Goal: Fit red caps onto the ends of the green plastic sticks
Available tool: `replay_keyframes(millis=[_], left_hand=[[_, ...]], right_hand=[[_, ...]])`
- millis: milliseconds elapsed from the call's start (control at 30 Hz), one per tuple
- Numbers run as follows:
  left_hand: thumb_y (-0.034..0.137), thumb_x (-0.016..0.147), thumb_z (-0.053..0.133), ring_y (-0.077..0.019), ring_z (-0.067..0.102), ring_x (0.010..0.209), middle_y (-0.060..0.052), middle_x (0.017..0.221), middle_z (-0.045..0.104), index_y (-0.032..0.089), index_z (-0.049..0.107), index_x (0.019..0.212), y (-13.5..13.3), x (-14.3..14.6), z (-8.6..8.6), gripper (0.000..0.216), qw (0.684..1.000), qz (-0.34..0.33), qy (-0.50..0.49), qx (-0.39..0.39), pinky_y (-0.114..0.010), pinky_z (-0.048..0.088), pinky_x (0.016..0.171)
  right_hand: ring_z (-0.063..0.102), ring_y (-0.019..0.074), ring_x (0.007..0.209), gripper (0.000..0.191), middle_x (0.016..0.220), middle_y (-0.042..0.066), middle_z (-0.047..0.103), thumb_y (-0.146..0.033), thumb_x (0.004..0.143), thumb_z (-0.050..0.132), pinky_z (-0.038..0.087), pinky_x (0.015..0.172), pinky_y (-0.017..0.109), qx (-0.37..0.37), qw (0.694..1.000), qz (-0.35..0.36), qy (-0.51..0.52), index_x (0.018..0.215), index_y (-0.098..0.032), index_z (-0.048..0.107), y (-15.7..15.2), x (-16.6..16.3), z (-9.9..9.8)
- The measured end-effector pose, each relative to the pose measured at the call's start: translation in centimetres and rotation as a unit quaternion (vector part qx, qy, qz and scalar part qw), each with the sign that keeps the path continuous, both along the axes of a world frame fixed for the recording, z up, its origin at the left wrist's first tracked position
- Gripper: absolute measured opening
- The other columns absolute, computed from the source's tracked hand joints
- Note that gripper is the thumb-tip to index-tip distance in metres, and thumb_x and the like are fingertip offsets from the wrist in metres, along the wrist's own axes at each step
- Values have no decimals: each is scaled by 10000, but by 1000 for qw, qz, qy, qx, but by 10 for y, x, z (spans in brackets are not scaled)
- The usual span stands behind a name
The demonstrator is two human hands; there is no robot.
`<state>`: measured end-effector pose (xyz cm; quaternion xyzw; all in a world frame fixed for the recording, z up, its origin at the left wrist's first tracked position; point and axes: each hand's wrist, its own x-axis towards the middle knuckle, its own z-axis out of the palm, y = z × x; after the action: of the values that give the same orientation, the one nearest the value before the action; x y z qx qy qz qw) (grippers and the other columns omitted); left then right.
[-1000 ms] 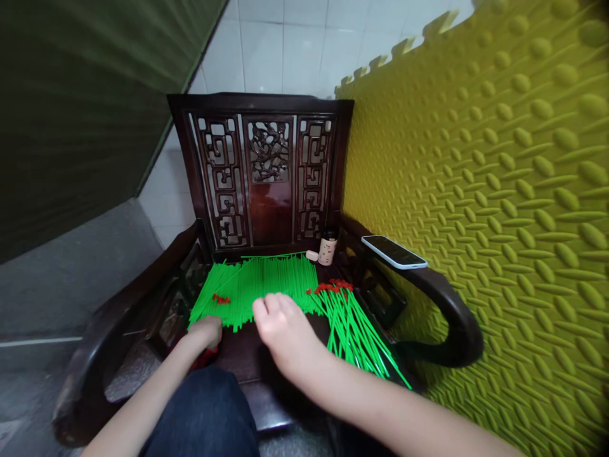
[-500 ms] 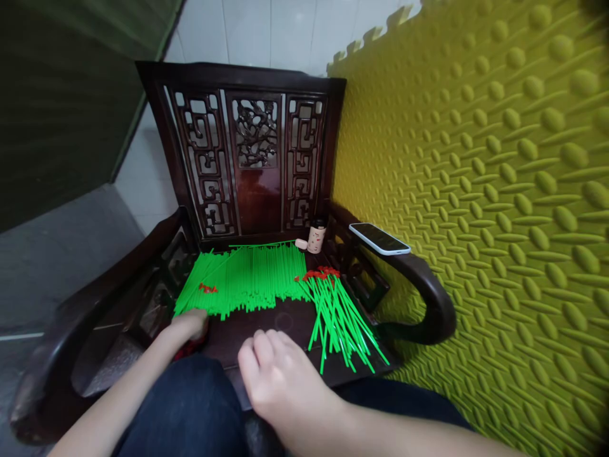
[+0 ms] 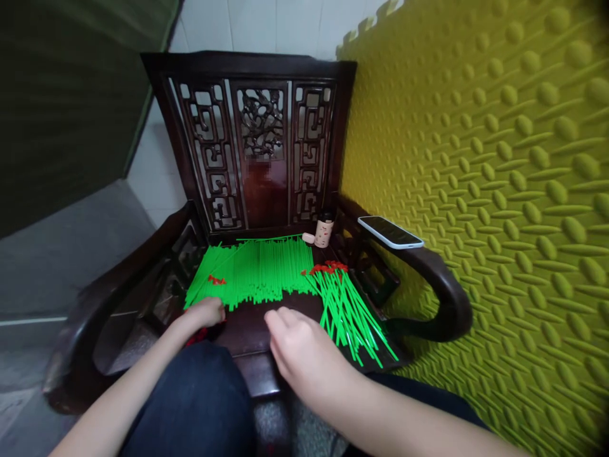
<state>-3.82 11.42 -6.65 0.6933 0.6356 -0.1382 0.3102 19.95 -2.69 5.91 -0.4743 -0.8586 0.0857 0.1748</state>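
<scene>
My left hand (image 3: 208, 312) is at the front left of the chair seat, by the near edge of a broad layer of green sticks (image 3: 257, 270). Its fingers are closed, and whatever they hold is hidden. Small red pieces (image 3: 196, 336) lie just below this hand, partly covered by it. Over the seat's front middle, my right hand (image 3: 299, 343) is curled with fingers pressed together; its grip is turned away from view. To its right lies a fanned bunch of green sticks with red tips (image 3: 349, 317). A few red pieces (image 3: 217, 280) rest on the green layer.
The dark carved wooden chair (image 3: 266, 197) has armrests on both sides. A phone (image 3: 390, 232) lies on the right armrest. A pink patterned cup with a black top (image 3: 324, 231) and a small pink item (image 3: 308, 238) stand at the back right. Yellow foam matting (image 3: 476, 158) rises on the right.
Both hands have moved up and rightward in the view, my left hand closer to the seat's middle. The camera view has shifted slightly. The sticks look unchanged.
</scene>
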Motion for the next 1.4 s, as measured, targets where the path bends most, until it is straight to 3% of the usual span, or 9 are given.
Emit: replay_keyframes(millis=[167,367,467,567,667,900,1133,1233,1400], left_hand=[[330,869,544,-204,604,931,-73,1093,605,144,575,1093,-3,10,3,294,991,53,-117,-31,-401,514,789],[405,883,464,-137,622,854,-71,1022,668,145,599,999,-11,26,23,315,933,133,-330,-54,-290,483,767],[393,823,536,-126,629,815,-69,966,696,150,623,925,-16,30,31,278,893,164,-409,-91,-252,473,742],[314,779,589,-127,636,785,-65,913,703,148,629,852,-19,32,37,186,851,205,-468,-121,-244,480,727],[244,805,540,-99,625,727,-59,875,697,150,606,788,-17,34,44,116,801,256,-526,-126,-206,486,703],[120,811,483,-55,577,541,-94,756,690,125,546,647,-18,39,69,176,685,302,-643,-164,-133,492,579],[95,764,634,-66,609,571,-38,685,673,115,619,746,-26,39,76,31,597,285,-735,-148,-129,496,569],[44,728,667,-84,648,625,-45,750,694,109,644,899,-29,38,80,184,578,288,-753,-128,-147,521,627],[11,705,682,-99,673,647,-26,712,693,102,655,794,-31,41,87,130,559,313,-762,-92,-175,543,694]], right_hand=[[569,108,603,229,740,-7,620,-99,775,553,464,604,228,-166,959,-52,224,993,-165,578,33,6,-23],[565,103,597,55,632,-21,596,-133,787,618,474,603,235,-263,939,-96,201,733,-137,633,66,17,-75],[613,126,690,136,819,7,641,-253,870,588,517,636,286,-327,919,-114,191,869,-121,623,70,23,-105],[629,142,752,187,932,29,643,-287,891,564,534,656,304,-363,897,-116,223,975,-127,610,74,24,-119],[626,127,693,141,807,7,644,-258,874,585,526,655,300,-359,876,-114,303,886,-120,610,81,21,-108],[612,120,541,219,561,-39,614,-361,774,640,488,582,251,-311,799,-56,512,780,-197,495,79,12,-29],[699,160,744,266,855,28,712,-359,736,701,527,775,313,-334,689,12,643,771,-202,490,82,-1,9],[694,150,749,283,831,21,720,-266,660,782,525,773,286,-312,699,24,643,788,-189,541,89,-9,12],[667,125,677,269,695,-10,703,-288,653,789,528,666,245,-303,713,14,632,755,-185,563,97,-17,5]])
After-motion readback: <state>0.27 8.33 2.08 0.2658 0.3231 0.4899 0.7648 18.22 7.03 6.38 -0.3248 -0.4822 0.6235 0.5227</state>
